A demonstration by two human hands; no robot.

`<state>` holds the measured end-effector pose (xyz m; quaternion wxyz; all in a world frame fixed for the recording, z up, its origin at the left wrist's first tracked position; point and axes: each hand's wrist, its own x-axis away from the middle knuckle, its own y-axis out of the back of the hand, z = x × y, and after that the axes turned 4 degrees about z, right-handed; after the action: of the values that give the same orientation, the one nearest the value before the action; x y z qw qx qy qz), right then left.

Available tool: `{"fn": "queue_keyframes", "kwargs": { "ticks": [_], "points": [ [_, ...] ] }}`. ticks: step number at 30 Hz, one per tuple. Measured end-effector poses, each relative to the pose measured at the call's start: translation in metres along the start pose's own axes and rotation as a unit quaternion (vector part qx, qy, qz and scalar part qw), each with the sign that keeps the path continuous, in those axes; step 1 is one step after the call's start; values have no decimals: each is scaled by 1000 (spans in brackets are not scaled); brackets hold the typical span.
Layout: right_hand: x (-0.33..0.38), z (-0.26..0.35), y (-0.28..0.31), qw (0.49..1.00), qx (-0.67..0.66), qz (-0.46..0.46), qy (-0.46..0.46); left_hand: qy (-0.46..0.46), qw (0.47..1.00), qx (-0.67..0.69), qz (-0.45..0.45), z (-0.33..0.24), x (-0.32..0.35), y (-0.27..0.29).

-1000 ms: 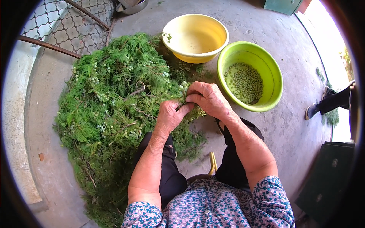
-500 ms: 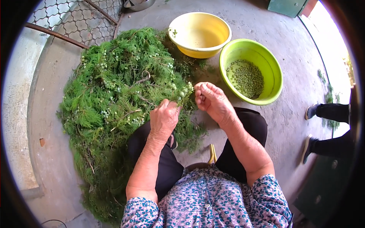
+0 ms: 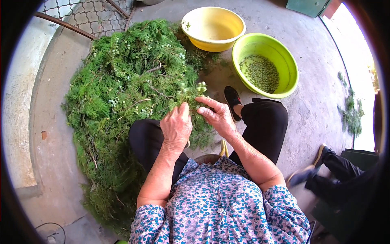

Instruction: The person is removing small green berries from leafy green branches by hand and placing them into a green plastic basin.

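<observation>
My left hand (image 3: 176,124) is closed on the stem of an evergreen sprig (image 3: 186,94) that carries pale green seed cones. Beside that sprig is my right hand (image 3: 219,118), its thumb and index finger apart and pointing at the cones. Whether a fingertip touches the greenery I cannot tell. On my left lies a large heap of cut evergreen branches (image 3: 134,77), dotted with similar pale cones. A lime-green basin (image 3: 287,61), ahead on the right, holds many small green cones (image 3: 262,74).
A yellow basin (image 3: 215,42) stands behind the heap, with a bit of greenery on its inner wall. Another person's dark-clad legs and shoes (image 3: 304,175) are at the right. Loose greenery (image 3: 350,114) lies by the doorway. A metal lattice (image 3: 95,18) stands at the far left.
My right hand has come left and nearer to me, its thumb and index finger now spread. My right foot has come into view. The other person's legs have shifted toward me.
</observation>
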<state>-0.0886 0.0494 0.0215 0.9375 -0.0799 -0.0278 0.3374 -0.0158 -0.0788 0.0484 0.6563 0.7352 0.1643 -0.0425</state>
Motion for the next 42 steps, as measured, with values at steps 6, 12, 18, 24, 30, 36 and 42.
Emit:
{"fn": "queue_keyframes", "kwargs": {
  "ticks": [6, 12, 18, 24, 30, 36, 42],
  "points": [
    [17, -2, -2, 994, -99, -8, -39, 318, 686, 654, 10, -7, 21, -2],
    [26, -18, -3, 990, -121, 6, -70, 460, 433, 774, -36, -8, 35, -27],
    [28, -26, -2, 970, -187, 34, -149, 480, 370, 783, 138, 1, 47, -45],
    [38, -42, 3, 983, -60, 36, -170, 505, 449, 729, 109, -19, 44, -27],
    [35, -64, -6, 987, 153, 47, 2, 528, 410, 740, 72, -19, 63, -32],
    [37, -67, -27, 988, -56, -78, -125, 511, 509, 693, -5, -33, 66, -33],
    [23, -57, 7, 929, -326, -38, -171, 524, 480, 704, -9, -29, 61, -22]
  ]
}}
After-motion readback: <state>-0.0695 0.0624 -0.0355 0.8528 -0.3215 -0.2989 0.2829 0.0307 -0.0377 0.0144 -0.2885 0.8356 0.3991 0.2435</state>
